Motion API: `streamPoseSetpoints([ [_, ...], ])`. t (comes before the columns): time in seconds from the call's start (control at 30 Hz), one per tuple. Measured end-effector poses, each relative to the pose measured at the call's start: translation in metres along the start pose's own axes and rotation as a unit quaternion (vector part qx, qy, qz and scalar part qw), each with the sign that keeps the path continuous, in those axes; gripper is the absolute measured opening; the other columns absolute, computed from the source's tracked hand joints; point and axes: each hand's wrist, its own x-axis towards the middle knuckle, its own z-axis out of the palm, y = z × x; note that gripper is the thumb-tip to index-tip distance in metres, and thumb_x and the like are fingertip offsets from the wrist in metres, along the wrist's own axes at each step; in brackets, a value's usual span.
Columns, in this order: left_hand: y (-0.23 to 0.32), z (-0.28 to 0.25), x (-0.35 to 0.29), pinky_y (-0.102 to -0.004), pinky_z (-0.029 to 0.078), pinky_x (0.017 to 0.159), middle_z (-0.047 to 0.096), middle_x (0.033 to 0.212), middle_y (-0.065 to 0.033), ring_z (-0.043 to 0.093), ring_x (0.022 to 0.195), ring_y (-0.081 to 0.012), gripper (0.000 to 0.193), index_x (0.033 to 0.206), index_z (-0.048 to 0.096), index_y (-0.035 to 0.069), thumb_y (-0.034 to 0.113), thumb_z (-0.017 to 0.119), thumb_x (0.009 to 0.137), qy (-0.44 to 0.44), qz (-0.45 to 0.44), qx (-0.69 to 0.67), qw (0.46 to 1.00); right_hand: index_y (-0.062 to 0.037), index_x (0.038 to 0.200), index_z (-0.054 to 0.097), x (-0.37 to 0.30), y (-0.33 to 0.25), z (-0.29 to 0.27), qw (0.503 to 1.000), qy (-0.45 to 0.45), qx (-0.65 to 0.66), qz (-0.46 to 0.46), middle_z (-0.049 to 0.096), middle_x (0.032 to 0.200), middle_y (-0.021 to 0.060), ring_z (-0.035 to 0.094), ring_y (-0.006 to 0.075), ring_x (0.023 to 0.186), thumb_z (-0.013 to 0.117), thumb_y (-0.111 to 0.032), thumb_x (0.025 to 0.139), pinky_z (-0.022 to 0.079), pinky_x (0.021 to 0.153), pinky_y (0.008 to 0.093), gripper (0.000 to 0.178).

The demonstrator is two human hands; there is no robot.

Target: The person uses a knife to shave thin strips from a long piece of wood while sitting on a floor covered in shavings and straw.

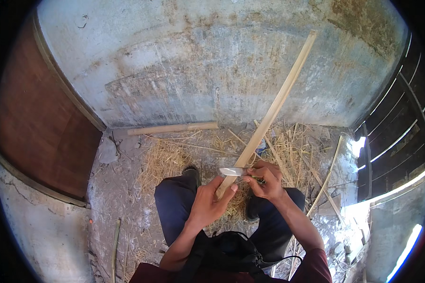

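A long split bamboo strip slants from between my knees up and away to the right. My left hand is closed around its near end, the thumb lying along one edge. In my right hand is a knife, gripped by its handle, which the fingers mostly hide. The knife's broad blade points left and lies across the strip just beyond my left hand. Whether the edge bites into the bamboo I cannot tell.
Pale shavings litter the floor around my feet. A bamboo pole lies along the wall's foot. Thin strips lie at the right, near a dark slatted panel. A green stick is at the lower left; a brown door stands beyond.
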Motion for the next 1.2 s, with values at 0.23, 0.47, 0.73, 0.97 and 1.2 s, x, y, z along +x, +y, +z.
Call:
streamPoseSetpoints([
  [0.23, 0.002, 0.002, 0.003, -0.0338, 0.044, 0.057, 0.067, 0.072, -0.0077, 0.057, 0.062, -0.0112, 0.031, 0.119, 0.072, -0.002, 0.026, 0.071, 0.107, -0.005, -0.013, -0.008, 1.000, -0.0070, 0.098, 0.072, 0.000, -0.002, 0.002, 0.998, -0.017, 0.008, -0.054, 0.071, 0.084, 0.0106, 0.070, 0.0261, 0.064, 0.093, -0.017, 0.083, 0.053, 0.055, 0.0361, 0.028],
  [0.47, -0.006, 0.005, 0.006, -0.0260, 0.037, 0.057, 0.065, 0.084, 0.0018, 0.048, 0.072, -0.0025, 0.027, 0.115, 0.074, -0.003, 0.023, 0.072, 0.107, 0.012, 0.068, -0.035, 0.997, -0.0068, 0.100, 0.074, -0.003, -0.002, 0.004, 0.998, -0.032, 0.046, -0.024, 0.072, 0.085, 0.0113, 0.070, 0.0258, 0.064, 0.093, -0.017, 0.083, 0.054, 0.055, 0.0363, 0.028],
  [0.73, -0.005, 0.004, 0.006, -0.0266, 0.039, 0.057, 0.069, 0.093, -0.0002, 0.051, 0.071, -0.0027, 0.026, 0.114, 0.076, -0.001, 0.024, 0.075, 0.105, -0.007, 0.059, -0.017, 0.998, -0.0072, 0.098, 0.075, -0.003, 0.000, 0.005, 0.997, -0.032, 0.054, -0.046, 0.072, 0.085, 0.0113, 0.070, 0.0251, 0.064, 0.092, -0.016, 0.083, 0.053, 0.055, 0.0358, 0.025],
  [0.97, -0.006, 0.006, 0.008, -0.0320, 0.029, 0.050, 0.066, 0.090, -0.0008, 0.042, 0.054, -0.0080, 0.017, 0.110, 0.084, 0.008, 0.022, 0.075, 0.104, 0.018, 0.098, 0.055, 0.994, -0.0069, 0.094, 0.075, -0.007, 0.003, 0.007, 0.996, -0.042, 0.073, -0.037, 0.070, 0.083, 0.0110, 0.068, 0.0240, 0.062, 0.091, -0.014, 0.082, 0.050, 0.052, 0.0346, 0.021],
  [1.2, -0.004, 0.005, 0.009, -0.0338, 0.031, 0.051, 0.063, 0.084, -0.0046, 0.044, 0.054, -0.0120, 0.017, 0.109, 0.083, 0.008, 0.022, 0.073, 0.106, 0.016, 0.117, 0.082, 0.990, -0.0051, 0.094, 0.077, -0.002, -0.001, 0.004, 0.996, -0.041, 0.053, -0.054, 0.070, 0.082, 0.0117, 0.067, 0.0238, 0.061, 0.092, -0.014, 0.080, 0.050, 0.052, 0.0345, 0.022],
])
